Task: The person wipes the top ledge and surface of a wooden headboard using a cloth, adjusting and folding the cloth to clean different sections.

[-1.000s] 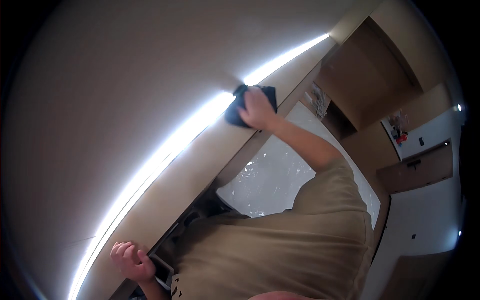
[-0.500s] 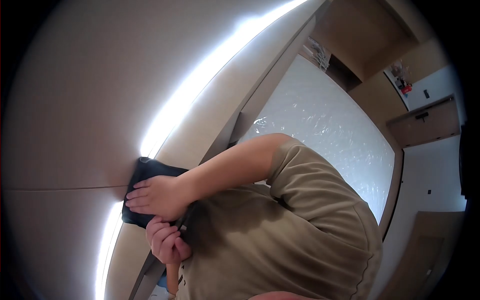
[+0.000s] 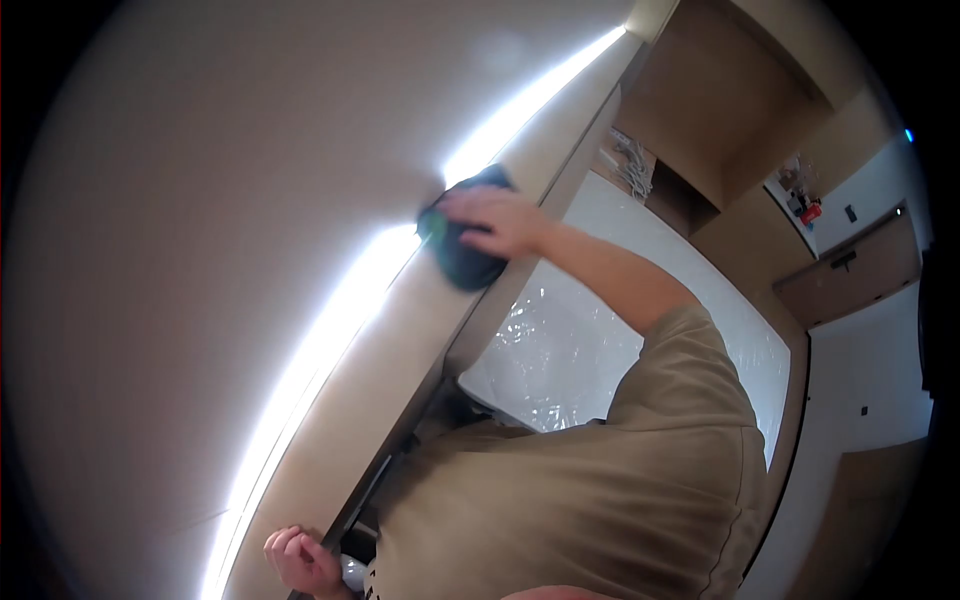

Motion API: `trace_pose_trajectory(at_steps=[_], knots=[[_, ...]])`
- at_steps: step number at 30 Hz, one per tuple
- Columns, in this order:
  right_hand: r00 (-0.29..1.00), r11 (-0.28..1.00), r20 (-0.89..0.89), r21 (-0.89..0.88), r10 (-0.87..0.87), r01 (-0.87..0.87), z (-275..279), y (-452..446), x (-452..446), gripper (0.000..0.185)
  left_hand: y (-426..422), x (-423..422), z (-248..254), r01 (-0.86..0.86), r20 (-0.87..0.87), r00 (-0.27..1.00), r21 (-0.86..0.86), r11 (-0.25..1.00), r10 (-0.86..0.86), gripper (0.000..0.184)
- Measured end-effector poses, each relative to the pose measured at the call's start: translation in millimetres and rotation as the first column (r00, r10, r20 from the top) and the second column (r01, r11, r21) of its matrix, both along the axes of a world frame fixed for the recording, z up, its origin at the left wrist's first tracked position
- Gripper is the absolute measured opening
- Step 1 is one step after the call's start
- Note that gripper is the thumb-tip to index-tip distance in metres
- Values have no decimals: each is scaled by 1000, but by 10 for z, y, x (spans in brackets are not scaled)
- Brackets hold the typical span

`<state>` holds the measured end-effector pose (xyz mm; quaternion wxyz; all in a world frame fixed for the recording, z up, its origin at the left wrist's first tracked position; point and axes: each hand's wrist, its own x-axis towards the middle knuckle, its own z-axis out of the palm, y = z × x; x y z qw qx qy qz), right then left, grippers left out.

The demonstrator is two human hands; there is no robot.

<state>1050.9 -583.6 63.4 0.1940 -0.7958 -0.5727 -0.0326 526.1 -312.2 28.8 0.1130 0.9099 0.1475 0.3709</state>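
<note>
My right hand (image 3: 495, 222) is closed over a dark cloth (image 3: 468, 262), pressing it where the bright light strip (image 3: 320, 350) meets the pale wooden edge panel (image 3: 345, 415). Part of the strip is hidden by the cloth, which has a greenish patch at its left side. At the lower left, my left hand (image 3: 303, 562) is near the panel's lower end with its fingers curled and nothing visible in them.
A broad smooth brown panel (image 3: 220, 220) lies left of the strip. Right of the panel is a white surface under shiny plastic film (image 3: 560, 350). Farther right are an open wooden cabinet (image 3: 730, 100), coiled cables (image 3: 632, 168) and a door (image 3: 855, 265).
Since half a second ago, my right hand has moved with the cloth up and right along the strip, away from my left hand. My left hand is now lower and apart from it.
</note>
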Motion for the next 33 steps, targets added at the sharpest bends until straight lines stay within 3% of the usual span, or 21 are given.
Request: trace_pose_trajectory(at_steps=[2, 3, 4, 7, 9, 12, 15, 18, 19, 21, 25, 29, 31, 33], knots=[[977, 980, 84, 58, -196, 192, -151, -373, 689, 43, 38, -53, -72, -84, -89, 992, 49, 995, 88, 10], [954, 960, 118, 89, -276, 267, -232, -530, 1039, 38, -117, 117, 86, -205, -84, 976, -41, 978, 201, 10], [935, 932, 42, 110, -353, 346, -298, -652, 1385, 35, -353, 359, 362, -321, -90, 946, -130, 938, 311, 11], [781, 787, 102, 30, -616, 617, -413, -886, 2197, 38, -175, 238, 112, -324, 35, 946, 63, 944, 323, 14], [625, 623, 128, -61, -770, 780, -237, -798, 2311, 48, 162, -202, -344, -409, 14, 908, 236, 881, 418, 14], [451, 418, 169, -198, -876, 887, -223, -649, 2536, 58, -392, 394, 270, -457, -34, 885, 122, 881, 464, 11], [418, 362, 100, -348, -903, 865, -44, -513, 2430, 63, -387, 395, 335, -412, -34, 908, 116, 904, 418, 10], [382, 339, 89, -311, -920, 888, -112, -376, 2245, 64, -68, 109, 6, -311, 10, 950, 115, 943, 312, 9], [365, 344, 68, -210, -928, 915, -147, -273, 2070, 59, -7, 77, -53, -286, 31, 958, 110, 952, 284, 8], [409, 377, 104, -237, -907, 895, -120, -135, 1770, 58, -58, 132, -82, -287, 85, 956, 80, 955, 280, 9], [620, 542, 211, -332, -756, 772, -28, 303, 681, 56, -125, 236, 91, -182, 78, 981, 32, 983, 179, 8], [841, 749, 260, -384, -474, 540, 88, 892, -926, 53, -128, 176, 196, 6, 61, 998, -28, 1000, -5, 8], [841, 882, 426, -172, -334, 438, -43, 1093, -1666, 52, -128, 203, 218, 143, 53, 989, -34, 989, -141, 7], [944, 899, 236, -318, -232, 300, 154, 1336, -2271, 51, -126, 204, 245, 252, 64, 967, -66, 965, -248, 8]])
